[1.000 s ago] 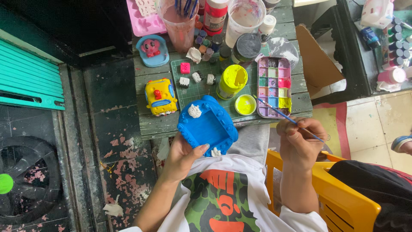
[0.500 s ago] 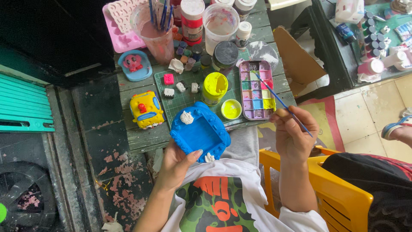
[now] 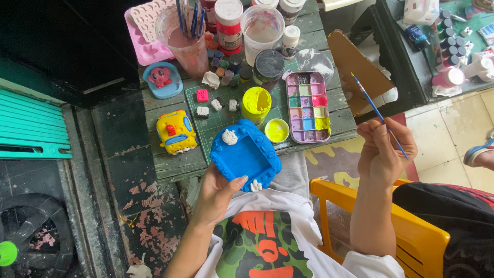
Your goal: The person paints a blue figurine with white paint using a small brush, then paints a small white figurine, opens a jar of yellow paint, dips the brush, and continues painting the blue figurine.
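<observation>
Nearest the camera was a white shirt with a green and orange print, and to its right the back of a yellow chair. Just above the shirt, the left hand came up from below with the wrist bent, its fingers clenched on the lower edge of a blue frame, the thumb lying across the flat blue face. The frame was square with a lumpy rim and two small white shapes, one at its upper left corner and one at its lower edge; it was held tilted over the near edge of the table.

Right of the frame, off the table and above the chair, the right hand was raised with the forearm upright, its fingers pinched around a thin blue paintbrush that slanted up and to the left.

On the table left of the frame stood a yellow toy car. Just beyond the frame sat a round yellow lid and an open yellow paint pot, both on a green cutting mat. Right of the frame lay a rectangular pink palette with many colour wells. Farther beyond the frame were a dark-lidded jar, a clear cup of pinkish water holding blue brushes, a tall bottle with a red label and white cap, and a pink mould tray.
</observation>
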Available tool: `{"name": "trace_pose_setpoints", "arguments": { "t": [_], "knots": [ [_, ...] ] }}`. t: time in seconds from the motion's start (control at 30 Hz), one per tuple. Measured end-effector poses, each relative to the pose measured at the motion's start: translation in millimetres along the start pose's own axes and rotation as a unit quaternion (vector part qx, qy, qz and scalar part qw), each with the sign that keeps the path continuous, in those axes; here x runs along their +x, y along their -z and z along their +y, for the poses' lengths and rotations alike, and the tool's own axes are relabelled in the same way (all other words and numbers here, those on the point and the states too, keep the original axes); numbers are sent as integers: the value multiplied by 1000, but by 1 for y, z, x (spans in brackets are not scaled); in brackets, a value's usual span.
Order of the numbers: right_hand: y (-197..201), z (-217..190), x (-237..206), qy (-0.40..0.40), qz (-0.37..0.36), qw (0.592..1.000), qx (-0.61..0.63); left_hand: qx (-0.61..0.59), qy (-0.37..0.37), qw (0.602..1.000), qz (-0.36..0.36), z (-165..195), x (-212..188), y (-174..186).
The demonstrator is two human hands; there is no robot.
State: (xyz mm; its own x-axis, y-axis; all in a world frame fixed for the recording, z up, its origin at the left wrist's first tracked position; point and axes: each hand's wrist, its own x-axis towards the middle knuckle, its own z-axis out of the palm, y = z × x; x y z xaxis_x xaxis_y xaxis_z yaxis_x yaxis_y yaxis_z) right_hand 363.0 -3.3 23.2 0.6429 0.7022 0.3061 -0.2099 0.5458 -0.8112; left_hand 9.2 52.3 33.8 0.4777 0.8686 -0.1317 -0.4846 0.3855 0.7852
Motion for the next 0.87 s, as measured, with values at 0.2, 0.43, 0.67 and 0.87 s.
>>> {"name": "trace_pose_setpoints", "arguments": {
  "t": [0.2, 0.43, 0.67, 0.87],
  "knots": [
    [-8, -8, 1, 12, 6, 999, -38, 10, -1, 1000, -17, 1, 0, -1],
    [-7, -2, -12, 84, -27, 994, -63, 32, -20, 999, -20, 4, 1, -9],
    [-34, -18, -41, 205, -143, 960, -127, 62, -37, 997, -1, 14, -11, -16],
    [-73, -35, -48, 186, -223, 940, -181, 51, -31, 998, -8, 14, -18, -14]
  ]
}}
